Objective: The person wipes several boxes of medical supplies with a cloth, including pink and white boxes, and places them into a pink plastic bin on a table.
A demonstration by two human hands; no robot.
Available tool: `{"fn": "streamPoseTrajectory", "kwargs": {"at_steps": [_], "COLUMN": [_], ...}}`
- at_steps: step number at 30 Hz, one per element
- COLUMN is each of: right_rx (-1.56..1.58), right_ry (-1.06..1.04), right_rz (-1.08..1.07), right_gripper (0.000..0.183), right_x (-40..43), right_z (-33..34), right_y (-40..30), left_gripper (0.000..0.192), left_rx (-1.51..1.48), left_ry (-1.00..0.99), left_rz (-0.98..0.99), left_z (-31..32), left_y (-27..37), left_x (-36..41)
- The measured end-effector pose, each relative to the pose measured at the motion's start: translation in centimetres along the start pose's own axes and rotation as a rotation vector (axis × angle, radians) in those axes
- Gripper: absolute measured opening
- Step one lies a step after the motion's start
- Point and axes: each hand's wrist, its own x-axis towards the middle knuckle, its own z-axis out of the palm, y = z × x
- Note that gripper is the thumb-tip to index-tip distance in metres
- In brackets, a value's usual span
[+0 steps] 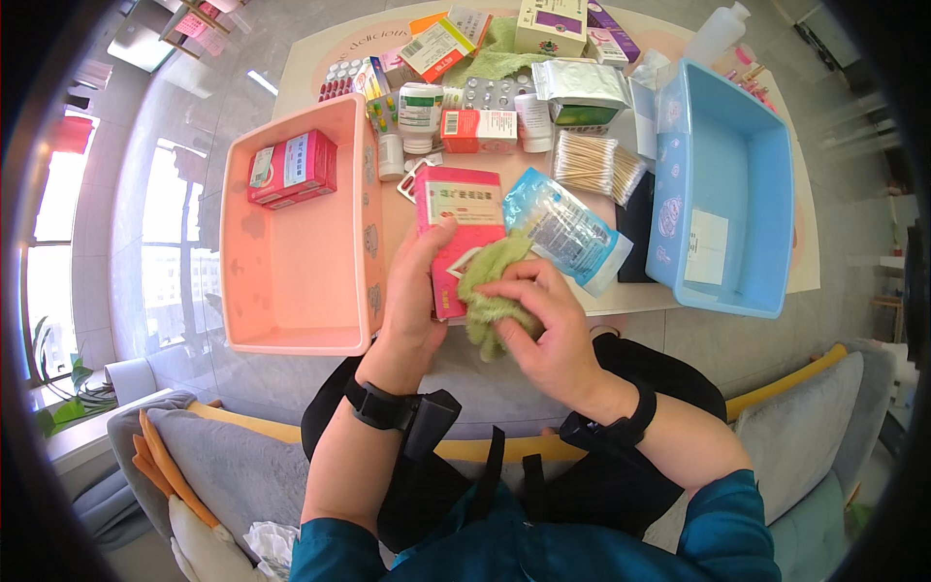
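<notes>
My left hand (416,284) grips a pink-red medicine carton (465,207) by its left side, thumb on the front face. Bunched in my right hand (549,327) is a green fluffy cloth (491,291), which lies against the carton's lower right part. To the left stands a pink plastic bin (305,276) with a similar red carton (294,169) in its far end. A blue and white plastic pouch (564,225) rests on the table just beyond my right hand. At the right is a blue plastic bin (749,211) with a white label inside.
Across the table (407,207) sit white bottles (420,116), an orange and white box (478,131), blister packs (491,93), bagged cotton swabs (585,164) and a silver foil packet (582,84). More cartons (553,28) and another green cloth (502,54) fill the far side. A grey sofa (240,451) is behind me.
</notes>
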Motion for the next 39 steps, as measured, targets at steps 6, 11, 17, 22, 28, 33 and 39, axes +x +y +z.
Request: {"fn": "streamPoseTrajectory", "kwargs": {"at_steps": [6, 11, 17, 22, 28, 33, 39], "right_rx": [0.019, 0.044, 0.01, 0.084, 0.599, 0.636, 0.57], "right_ry": [-0.047, 0.05, 0.224, 0.41, 0.412, 0.198, 0.051], "right_rz": [-0.016, 0.032, 0.018, 0.225, 0.423, 0.555, 0.472], "right_gripper": [0.032, 0.024, 0.023, 0.028, 0.03, 0.032, 0.035], "right_x": [0.9, 1.7, 3.2, 3.5, 3.5, 1.7, -0.2], "right_z": [-1.0, -1.5, -2.4, -2.7, -1.5, -0.7, 1.6], "right_y": [0.8, 1.9, 3.4, 5.1, 2.8, 1.8, 3.4], "left_gripper": [0.042, 0.044, 0.045, 0.051, 0.055, 0.047, 0.034], "left_rx": [-0.015, 0.038, 0.084, 0.098, 0.476, 0.591, 0.335], "left_ry": [0.002, -0.067, -0.144, -0.15, -0.131, -0.052, 0.081], "left_rz": [0.045, -0.005, -0.123, -0.145, 0.181, 0.366, 0.404], "left_z": [0.3, 0.7, 1.0, 2.2, 2.4, 1.8, 1.8], "left_y": [0.1, -0.1, -1.4, -2.3, -3.2, -2.4, -0.9], "left_x": [0.1, -0.3, -1.1, -2.1, -2.6, -2.6, -1.7]}}
